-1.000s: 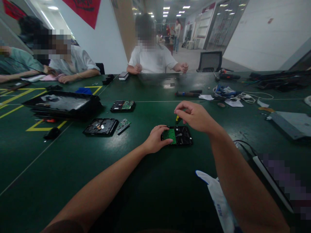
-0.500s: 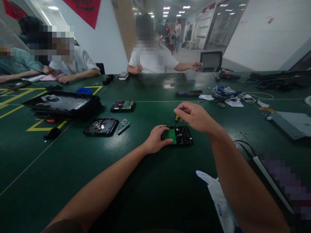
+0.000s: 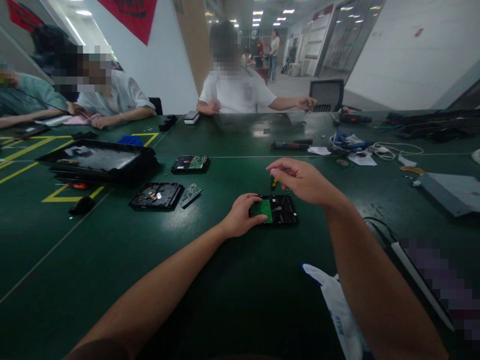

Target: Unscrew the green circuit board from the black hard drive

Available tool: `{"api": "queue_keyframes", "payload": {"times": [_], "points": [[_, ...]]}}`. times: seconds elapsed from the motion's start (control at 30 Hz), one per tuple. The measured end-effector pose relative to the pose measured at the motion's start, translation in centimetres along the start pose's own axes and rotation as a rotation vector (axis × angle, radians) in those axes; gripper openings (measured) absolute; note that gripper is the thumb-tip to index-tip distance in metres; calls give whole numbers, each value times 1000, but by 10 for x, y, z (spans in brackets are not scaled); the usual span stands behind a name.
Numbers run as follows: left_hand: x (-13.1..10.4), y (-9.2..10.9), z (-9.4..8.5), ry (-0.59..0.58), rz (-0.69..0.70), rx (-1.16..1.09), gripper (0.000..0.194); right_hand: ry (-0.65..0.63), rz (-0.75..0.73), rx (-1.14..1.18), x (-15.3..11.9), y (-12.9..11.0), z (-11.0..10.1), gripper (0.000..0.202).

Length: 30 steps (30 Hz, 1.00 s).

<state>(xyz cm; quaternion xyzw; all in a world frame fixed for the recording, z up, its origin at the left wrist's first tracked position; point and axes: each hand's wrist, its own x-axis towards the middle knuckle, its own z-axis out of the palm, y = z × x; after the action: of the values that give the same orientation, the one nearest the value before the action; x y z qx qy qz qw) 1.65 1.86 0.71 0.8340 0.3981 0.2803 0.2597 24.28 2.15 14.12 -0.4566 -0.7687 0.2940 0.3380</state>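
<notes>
A black hard drive with a green circuit board lies flat on the dark green table. My left hand grips its left end, thumb on the near side and fingers on the far side. Above the drive's far edge, my right hand has its fingers pinched round a small yellow and black screwdriver. Tiny screws lie just beyond the drive, by the right hand. To the left sit an open black drive, a loose circuit board and another drive.
Stacked black trays stand at the left. A white glove lies under my right forearm. Farther right are a grey metal case, a cable bundle and a power tool. People sit across the table.
My right hand has shifted slightly, and the screwdriver in it is tilted differently. My left hand and the drive are in the same place.
</notes>
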Motion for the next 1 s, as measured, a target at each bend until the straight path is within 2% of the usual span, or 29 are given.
{"api": "queue_keyframes", "payload": {"times": [0.17, 0.27, 0.37, 0.5, 0.63, 0.8, 1.0], "points": [[0, 0, 0, -8, -9, -1, 58, 28, 16, -56, 1, -1, -1, 21], [0, -1, 0, -10, -7, -1, 58, 14, 3, -65, 0, -3, -1, 24], [0, -1, 0, -3, -1, -3, 58, -21, 17, -18, -1, -4, 0, 32], [0, -1, 0, -2, 5, 0, 57, -62, 45, 70, -1, -3, 1, 31], [0, -1, 0, -6, 3, -1, 58, -7, -2, -12, 0, -2, 1, 28], [0, -1, 1, -3, 10, -1, 57, 46, 31, -90, 1, -1, -1, 24], [0, -4, 3, 13, 20, -1, 58, -12, -25, -83, 1, -2, -1, 30]]}}
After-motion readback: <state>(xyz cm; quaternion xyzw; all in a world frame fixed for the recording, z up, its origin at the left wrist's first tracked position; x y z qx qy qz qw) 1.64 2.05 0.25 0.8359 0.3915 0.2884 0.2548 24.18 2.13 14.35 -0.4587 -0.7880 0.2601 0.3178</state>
